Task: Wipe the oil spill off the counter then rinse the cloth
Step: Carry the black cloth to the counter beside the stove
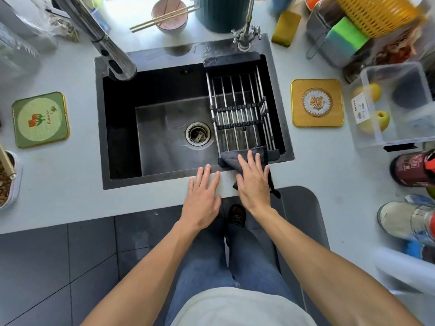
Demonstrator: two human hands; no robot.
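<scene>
The dark cloth (235, 161) is pressed flat under the right hand (253, 182) — fingers straight — at the sink's (164, 177) front edge; left hand (202, 198) flat on the worktop (70, 196). Wiping seems unfinished — rinsing comes next.

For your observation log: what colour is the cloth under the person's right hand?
Dark grey cloth, clearest in the head view.

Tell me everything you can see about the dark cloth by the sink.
The cloth is dark grey, looks soft like terry, and lies rumpled. It is draped over the sink's front rim, its far end at the drying rack, its near end hanging off the counter edge. The right hand lies flat on it with straight fingers. The left hand rests on the counter beside it, apart from the cloth.
</scene>
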